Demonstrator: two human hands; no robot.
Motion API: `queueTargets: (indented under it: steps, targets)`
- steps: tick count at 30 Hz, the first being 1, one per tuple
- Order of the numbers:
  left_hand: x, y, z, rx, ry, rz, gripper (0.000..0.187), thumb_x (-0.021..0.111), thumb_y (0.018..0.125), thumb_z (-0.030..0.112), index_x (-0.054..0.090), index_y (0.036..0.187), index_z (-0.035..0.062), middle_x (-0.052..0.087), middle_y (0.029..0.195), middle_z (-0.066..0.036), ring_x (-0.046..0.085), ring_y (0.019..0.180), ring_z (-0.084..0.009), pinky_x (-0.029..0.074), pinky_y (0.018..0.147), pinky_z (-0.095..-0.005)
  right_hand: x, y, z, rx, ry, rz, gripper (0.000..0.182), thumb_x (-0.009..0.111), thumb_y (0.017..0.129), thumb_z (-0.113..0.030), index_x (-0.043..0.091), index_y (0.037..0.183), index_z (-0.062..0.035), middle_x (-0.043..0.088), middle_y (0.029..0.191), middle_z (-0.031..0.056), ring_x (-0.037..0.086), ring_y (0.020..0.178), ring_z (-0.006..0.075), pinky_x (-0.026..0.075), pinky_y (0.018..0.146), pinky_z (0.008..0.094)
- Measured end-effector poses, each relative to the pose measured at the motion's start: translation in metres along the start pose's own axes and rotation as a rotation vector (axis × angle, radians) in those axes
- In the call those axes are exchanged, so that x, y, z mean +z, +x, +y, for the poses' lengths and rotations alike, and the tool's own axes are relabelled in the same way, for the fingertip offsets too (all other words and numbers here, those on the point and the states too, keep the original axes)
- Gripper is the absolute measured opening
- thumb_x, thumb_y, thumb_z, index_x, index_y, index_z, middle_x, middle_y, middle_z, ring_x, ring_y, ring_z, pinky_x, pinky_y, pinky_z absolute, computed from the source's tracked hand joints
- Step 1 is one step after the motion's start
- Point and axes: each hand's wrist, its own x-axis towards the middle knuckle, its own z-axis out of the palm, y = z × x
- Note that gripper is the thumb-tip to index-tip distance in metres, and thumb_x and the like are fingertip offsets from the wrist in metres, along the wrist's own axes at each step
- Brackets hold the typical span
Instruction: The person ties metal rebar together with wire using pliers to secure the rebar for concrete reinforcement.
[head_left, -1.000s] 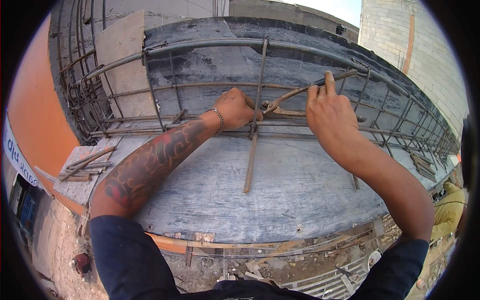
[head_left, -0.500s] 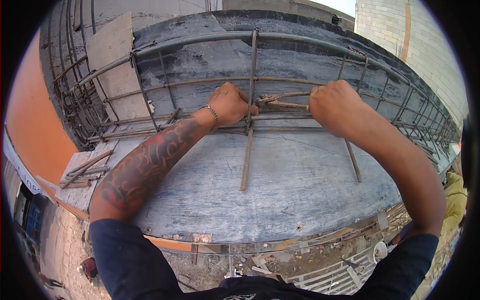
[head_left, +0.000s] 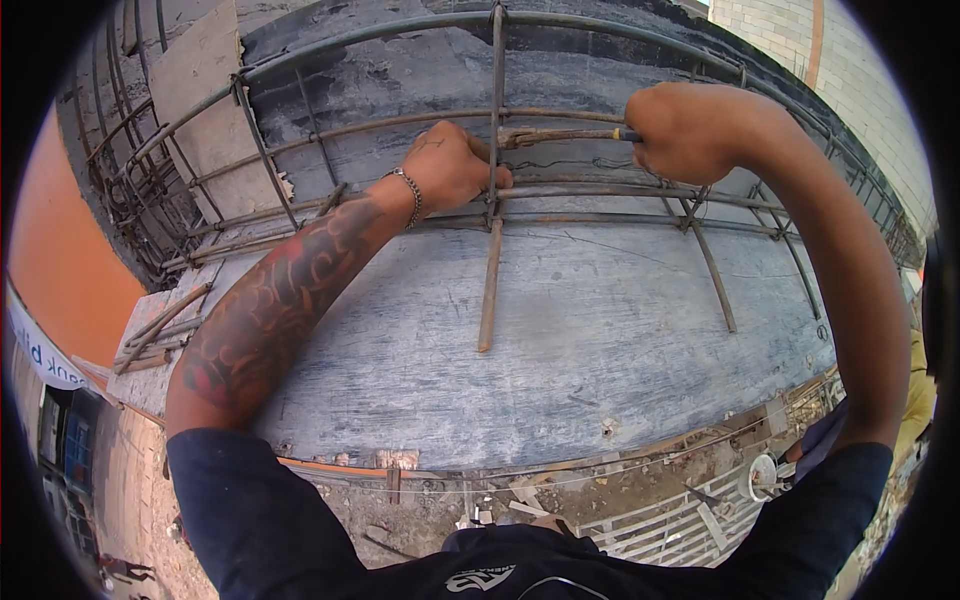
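My right hand (head_left: pixel 682 132) is closed around the handles of a pair of pincers (head_left: pixel 565 134), whose jaws point left and lie against an upright steel bar (head_left: pixel 496 85). Beside that same bar, my left hand (head_left: pixel 450 166) is closed low on its left side, with fingertips reaching past it. What those fingers pinch is hidden. Thin tie wire (head_left: pixel 600 162) shows below the pincers. The upright bar crosses several long horizontal bars (head_left: pixel 375 127) of a rebar cage and ends over a grey formwork board (head_left: pixel 600 300).
Short bar offcuts (head_left: pixel 165 325) lie at the board's left end. A dark panel (head_left: pixel 400 70) stands behind the cage, and an orange wall (head_left: pixel 75 240) is at left. Beyond the board's near edge, rubble, a white slatted frame (head_left: pixel 670 525) and a bucket (head_left: pixel 765 475) lie lower down.
My right hand has risen with the pincers, and their handles now look closer together. The left hand stays at the upright bar. The whole view has tilted so the cage sits higher.
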Motion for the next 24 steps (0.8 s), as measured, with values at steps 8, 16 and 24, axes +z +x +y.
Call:
queueTargets:
  steps: [8,16,24]
  targets:
    - [-0.002,0.002,-0.002,-0.001,0.016,-0.040,0.031,0.074,0.073,0.027,0.073,0.092,0.0022,0.070,0.087,-0.015,0.066,0.082,-0.0230,0.050,0.078,-0.0324,-0.014,-0.002,0.011,-0.080,0.115,-0.090,0.030,0.054,0.086,-0.023,0.063,0.077,0.0036,0.059,0.066,0.0125,0.061,0.071,0.0239,0.048,0.070,0.0378]
    - [-0.001,-0.002,0.000,0.011,0.014,-0.024,0.028,0.072,0.076,0.021,0.071,0.096,0.0002,0.070,0.092,-0.015,0.065,0.084,-0.0217,0.049,0.077,-0.0319,0.020,-0.013,0.042,-0.119,0.333,0.311,0.033,0.050,0.092,-0.026,0.060,0.095,0.0047,0.061,0.086,0.0171,0.061,0.079,0.0266,0.048,0.076,0.0383]
    - [-0.001,0.003,-0.006,-0.027,0.150,0.004,0.038,0.072,0.073,0.040,0.073,0.080,0.0029,0.068,0.091,-0.018,0.063,0.091,-0.0309,0.048,0.084,-0.0375,0.085,-0.024,0.064,-0.301,0.770,0.543,0.034,0.045,0.096,-0.022,0.052,0.120,0.0004,0.058,0.118,0.0157,0.053,0.112,0.0287,0.038,0.099,0.0427]
